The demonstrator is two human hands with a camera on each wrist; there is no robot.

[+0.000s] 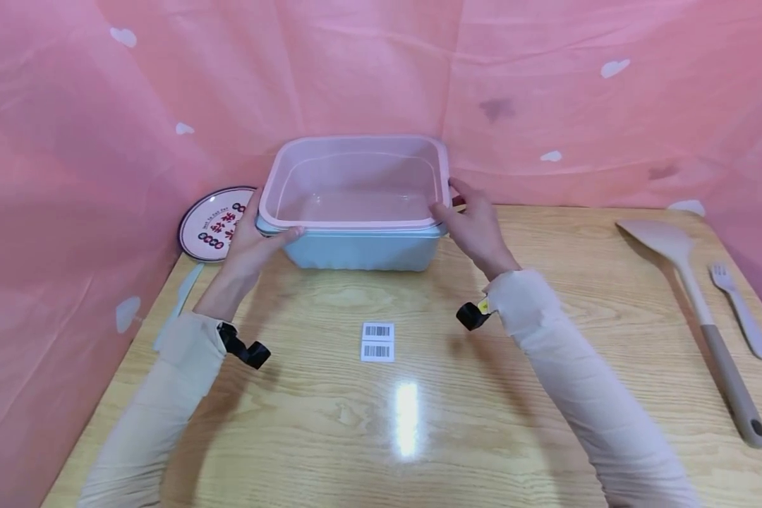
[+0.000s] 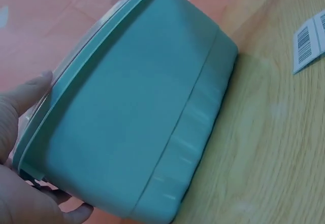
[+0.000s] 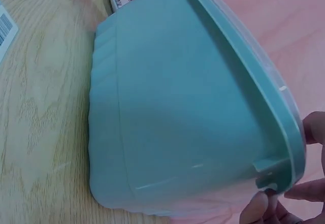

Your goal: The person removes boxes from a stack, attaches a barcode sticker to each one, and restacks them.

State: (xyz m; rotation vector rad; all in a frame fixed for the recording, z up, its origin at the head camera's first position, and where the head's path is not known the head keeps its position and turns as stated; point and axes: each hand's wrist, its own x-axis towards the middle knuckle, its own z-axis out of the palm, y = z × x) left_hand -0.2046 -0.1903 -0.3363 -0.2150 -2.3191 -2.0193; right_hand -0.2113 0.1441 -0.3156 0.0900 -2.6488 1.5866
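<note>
The light wooden table (image 1: 546, 395) fills most of my head view, walled in by a pink cloth backdrop (image 1: 70, 141) with white hearts. At the table's far edge stands the pale blue rectangular plastic container (image 1: 362, 250) under its translucent pink plastic lid (image 1: 355, 185). Only the head view shows the lid's clear top and the inside; both wrist views show just the teal side wall (image 2: 147, 117) (image 3: 172, 117) and the rim overhanging it.

My left hand (image 1: 248, 243) grips the left end of the rim, thumb curled over the lid's edge; the left wrist view shows that thumb (image 2: 30, 89) lying on the rim. My right hand (image 1: 473, 226) holds the right end, fingers wrapped at the corner; the right wrist view catches fingertips (image 3: 259, 209) under the rim tab.

To the right, well apart, lie a beige silicone spatula with a grey handle (image 1: 698, 296) and a small pale fork (image 1: 739, 307). A round printed plate (image 1: 212, 226) leans behind my left hand. A white barcode sticker (image 1: 377, 341) sits near me on the table.
</note>
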